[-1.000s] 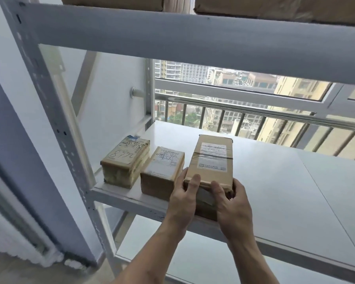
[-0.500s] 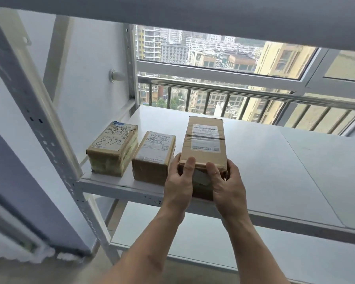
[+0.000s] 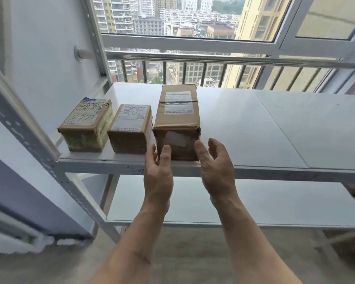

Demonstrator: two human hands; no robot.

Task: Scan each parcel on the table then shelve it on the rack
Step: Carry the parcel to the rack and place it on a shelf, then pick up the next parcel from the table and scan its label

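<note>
My left hand (image 3: 159, 177) and right hand (image 3: 215, 173) hang spread and empty just before the long parcel (image 3: 177, 119); any forward nudge risks knocking it into the middle parcel (image 3: 131, 128) beside my left hand.

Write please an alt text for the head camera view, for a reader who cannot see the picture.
Two open bare hands, left hand and right hand, hover just in front of a long cardboard parcel standing on a white rack shelf. Two smaller parcels, the middle parcel and the taped parcel marked 8772, sit to its left. Behind the rack, a window shows city buildings.
</note>
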